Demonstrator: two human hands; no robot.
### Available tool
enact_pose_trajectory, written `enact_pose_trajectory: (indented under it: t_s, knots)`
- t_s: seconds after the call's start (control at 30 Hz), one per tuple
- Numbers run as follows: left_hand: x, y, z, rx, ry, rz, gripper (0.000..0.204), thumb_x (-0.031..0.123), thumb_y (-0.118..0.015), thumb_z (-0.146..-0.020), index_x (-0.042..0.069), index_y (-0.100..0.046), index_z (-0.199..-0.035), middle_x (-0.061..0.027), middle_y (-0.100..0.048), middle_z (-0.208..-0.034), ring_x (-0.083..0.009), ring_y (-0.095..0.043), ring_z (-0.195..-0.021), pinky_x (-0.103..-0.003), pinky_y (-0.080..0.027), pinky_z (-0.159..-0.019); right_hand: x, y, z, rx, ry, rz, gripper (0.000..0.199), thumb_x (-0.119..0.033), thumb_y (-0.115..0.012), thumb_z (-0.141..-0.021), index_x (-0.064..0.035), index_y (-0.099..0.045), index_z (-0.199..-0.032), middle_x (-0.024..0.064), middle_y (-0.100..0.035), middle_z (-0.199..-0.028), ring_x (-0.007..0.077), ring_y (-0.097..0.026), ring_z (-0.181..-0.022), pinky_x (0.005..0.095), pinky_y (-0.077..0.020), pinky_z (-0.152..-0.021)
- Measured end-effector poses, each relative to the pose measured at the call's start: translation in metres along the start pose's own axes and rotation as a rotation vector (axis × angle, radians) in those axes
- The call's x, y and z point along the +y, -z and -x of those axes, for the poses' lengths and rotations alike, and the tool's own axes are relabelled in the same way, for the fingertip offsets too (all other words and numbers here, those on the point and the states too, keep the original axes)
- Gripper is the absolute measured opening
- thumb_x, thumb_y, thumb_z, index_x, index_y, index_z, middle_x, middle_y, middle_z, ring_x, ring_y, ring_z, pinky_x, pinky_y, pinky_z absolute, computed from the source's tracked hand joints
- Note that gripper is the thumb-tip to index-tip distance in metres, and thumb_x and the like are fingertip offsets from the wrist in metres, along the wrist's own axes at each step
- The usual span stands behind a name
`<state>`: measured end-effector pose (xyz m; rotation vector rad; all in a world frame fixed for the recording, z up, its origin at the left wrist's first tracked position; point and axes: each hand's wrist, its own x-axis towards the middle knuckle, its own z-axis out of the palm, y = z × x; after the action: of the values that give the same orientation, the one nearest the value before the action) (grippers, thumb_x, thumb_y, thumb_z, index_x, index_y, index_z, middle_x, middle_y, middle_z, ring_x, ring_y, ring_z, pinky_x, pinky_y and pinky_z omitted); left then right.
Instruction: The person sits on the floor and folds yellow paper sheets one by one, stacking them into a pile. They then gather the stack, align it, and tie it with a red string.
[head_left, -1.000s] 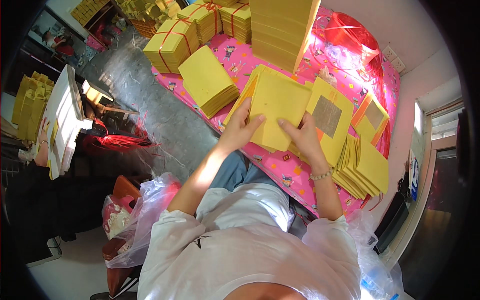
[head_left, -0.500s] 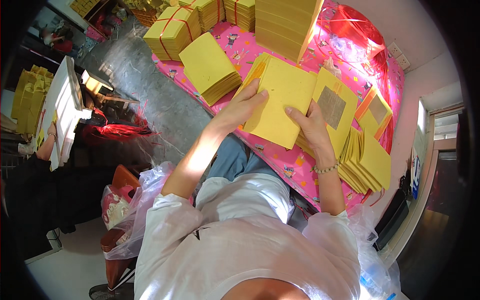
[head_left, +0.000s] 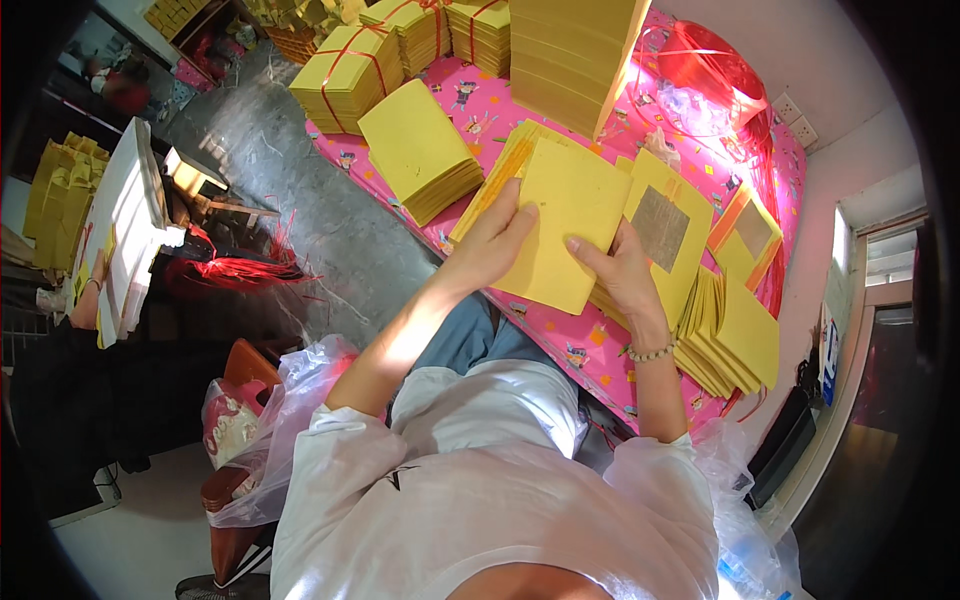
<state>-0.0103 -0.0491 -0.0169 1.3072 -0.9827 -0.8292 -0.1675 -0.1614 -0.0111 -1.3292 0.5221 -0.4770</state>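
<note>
Both my hands hold a thin stack of yellow paper sheets over the near edge of a pink patterned table cover. My left hand grips its left side, thumb on top. The right side is pinched by my right hand, with a beaded bracelet at the wrist. Orange-marked sheets show behind the held stack at its left. To the left lies a squared yellow paper stack. On the right are a yellow sheet with a grey square and a fanned yellow pile.
Bundles tied with red string stand at the far left of the table. A tall yellow stack rises at the back, beside a coil of red string. A co-worker's hand is at a white-topped table on the left.
The held sheets and both hands have come slightly lower, toward me. More of the orange-marked sheets shows at the left of the held stack. Both hands keep their hold.
</note>
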Motion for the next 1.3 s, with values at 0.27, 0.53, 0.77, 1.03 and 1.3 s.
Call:
enact_pose_trajectory:
  t_s: [0.27, 0.53, 0.77, 1.03, 1.3]
  knots:
    - [-0.003, -0.014, 0.018, 0.124, -0.077, -0.008, 0.029, 0.016, -0.046, -0.099, -0.002, -0.044, -0.122, -0.0104, -0.060, -0.106, -0.0148, -0.057, -0.096, -0.027, -0.046, -0.082, -0.005, -0.009, 0.014, 0.015, 0.098, 0.054, 0.057, -0.001, -0.068, -0.082, 0.0014, -0.040, -0.131, 0.0100, -0.056, -0.122, 0.0172, -0.056, -0.112, 0.0315, -0.0470, -0.094]
    - [0.003, -0.018, 0.035, 0.148, -0.076, 0.109, 0.024, 0.015, -0.047, -0.099, -0.001, -0.046, -0.118, -0.0073, -0.062, -0.100, -0.0102, -0.056, -0.091, -0.026, -0.046, -0.078, 0.003, -0.011, 0.030, -0.011, 0.073, 0.083, 0.056, -0.002, -0.069, -0.083, 0.0017, -0.040, -0.131, 0.0103, -0.057, -0.122, 0.0173, -0.057, -0.111, 0.0313, -0.0478, -0.093]
    - [0.003, -0.017, 0.041, 0.200, -0.093, 0.144, 0.021, 0.014, -0.049, -0.098, -0.001, -0.050, -0.114, -0.0043, -0.062, -0.100, -0.0065, -0.055, -0.090, -0.024, -0.046, -0.077, -0.003, -0.016, 0.036, -0.044, 0.124, 0.064, 0.047, -0.005, -0.067, -0.087, 0.0026, -0.046, -0.128, 0.0102, -0.059, -0.119, 0.0156, -0.059, -0.106, 0.0302, -0.0488, -0.090]
    - [-0.001, -0.011, 0.043, 0.230, 0.017, 0.206, 0.016, 0.006, -0.050, -0.096, -0.002, -0.054, -0.109, -0.0031, -0.062, -0.099, -0.0052, -0.055, -0.089, -0.022, -0.045, -0.078, 0.000, -0.017, 0.034, 0.016, -0.034, -0.005, 0.028, -0.011, -0.063, -0.092, 0.0042, -0.060, -0.115, 0.0063, -0.067, -0.103, 0.0092, -0.061, -0.090, 0.0250, -0.0504, -0.080]
    - [-0.003, -0.007, 0.049, 0.212, 0.050, 0.250, 0.017, 0.004, -0.051, -0.095, -0.003, -0.054, -0.110, -0.0025, -0.061, -0.100, -0.0060, -0.056, -0.090, -0.022, -0.045, -0.079, 0.006, -0.015, 0.023, 0.132, 0.028, -0.012, 0.024, -0.018, -0.063, -0.093, 0.0034, -0.066, -0.104, 0.0049, -0.069, -0.092, 0.0061, -0.061, -0.078, 0.0212, -0.0492, -0.069]
